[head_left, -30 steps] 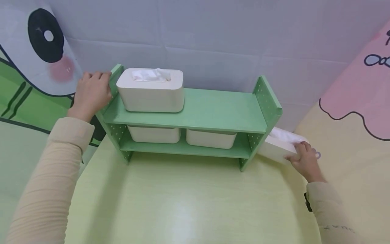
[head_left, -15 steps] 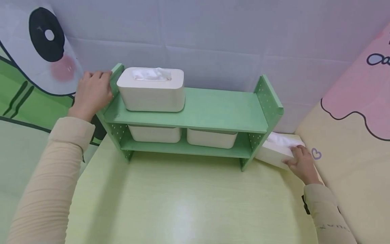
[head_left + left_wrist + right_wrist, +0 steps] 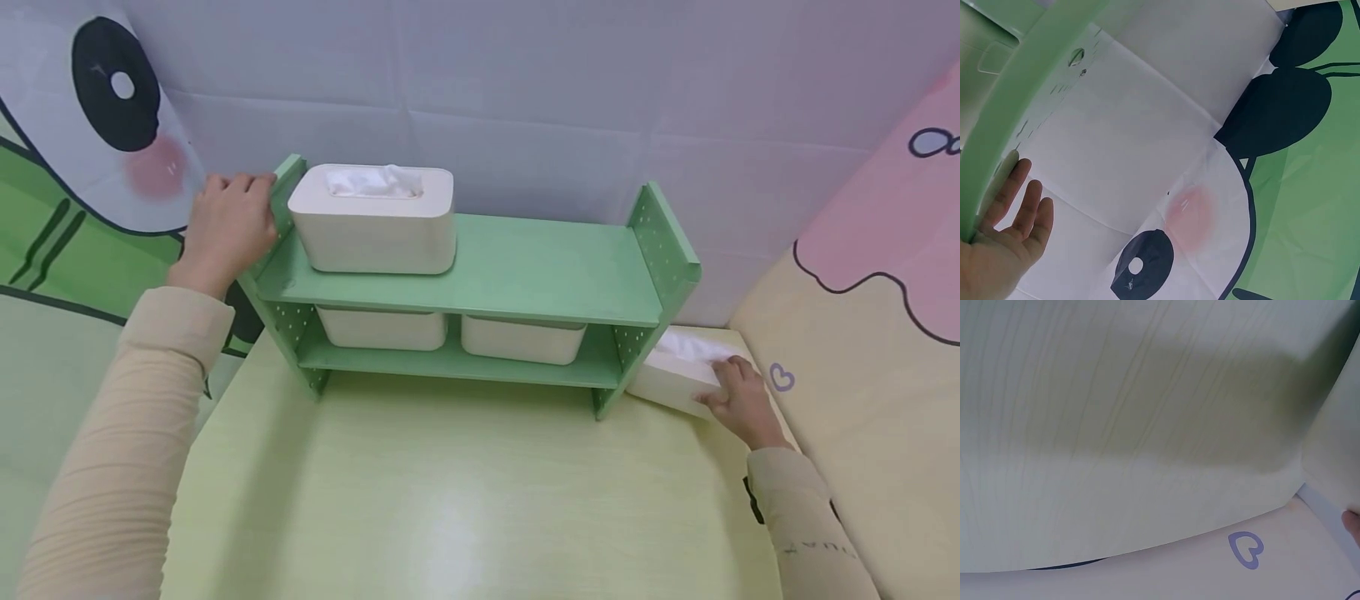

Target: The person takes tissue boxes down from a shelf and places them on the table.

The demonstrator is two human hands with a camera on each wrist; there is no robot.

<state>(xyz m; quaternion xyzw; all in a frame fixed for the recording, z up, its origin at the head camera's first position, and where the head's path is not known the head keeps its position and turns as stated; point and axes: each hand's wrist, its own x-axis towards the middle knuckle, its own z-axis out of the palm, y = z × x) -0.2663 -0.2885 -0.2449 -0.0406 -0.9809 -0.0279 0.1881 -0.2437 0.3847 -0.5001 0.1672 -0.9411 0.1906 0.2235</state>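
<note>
A green two-level shelf stands on the pale yellow-green table against the wall. One white tissue box sits on its top board at the left, and two white bins sit on the lower board. My left hand rests flat on the outside of the shelf's left side panel, its fingers straight. A second white tissue box lies on the table by the shelf's right foot, partly hidden behind it. My right hand grips its outer end.
A printed cloth with a cartoon face hangs at the back and left, and a pink and cream one at the right. A small purple heart marks the cloth near the table's right edge.
My right hand and its tissue box have shifted slightly left toward the shelf's right foot, and the box lies lower. The left hand has stayed on the side panel.
</note>
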